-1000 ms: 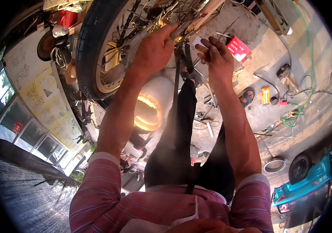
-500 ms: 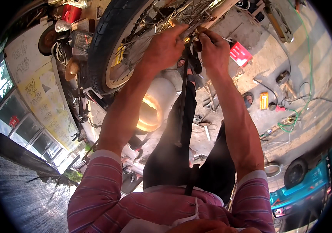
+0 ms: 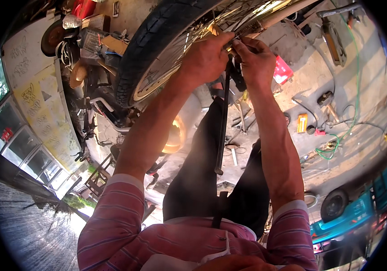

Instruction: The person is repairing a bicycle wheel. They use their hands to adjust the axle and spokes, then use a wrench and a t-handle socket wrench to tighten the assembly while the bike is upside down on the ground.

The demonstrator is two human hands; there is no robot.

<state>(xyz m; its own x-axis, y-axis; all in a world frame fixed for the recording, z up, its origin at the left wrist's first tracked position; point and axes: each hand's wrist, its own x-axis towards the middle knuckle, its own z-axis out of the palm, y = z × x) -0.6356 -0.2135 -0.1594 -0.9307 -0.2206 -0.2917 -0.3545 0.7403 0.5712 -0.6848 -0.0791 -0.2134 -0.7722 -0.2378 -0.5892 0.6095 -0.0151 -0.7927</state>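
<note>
At the top middle, a bicycle wheel with a black tyre (image 3: pixel 137 58) and thin metal spokes stands tilted in front of me. My left hand (image 3: pixel 205 58) is by its hub, index finger pointing forward and the other fingers curled in. Close beside it, my right hand (image 3: pixel 255 61) pinches thumb and fingers together at the axle end. Whatever small part lies between the fingers of either hand is hidden. From just below the hands a long dark metal bar (image 3: pixel 223 131) runs down toward me between my legs.
Right of my hands a red box (image 3: pixel 283 70) lies on the concrete floor. Farther right are a hammer (image 3: pixel 329 104), an orange box (image 3: pixel 302 123) and a green cable (image 3: pixel 358 81). A teal vehicle (image 3: pixel 351 210) stands at lower right, and a round pale container (image 3: pixel 175 135) beside my left forearm.
Both hands have shifted slightly right and down in the picture, staying close together at the hub. The wheel and the bar appear farther right, and the whole view has moved somewhat.
</note>
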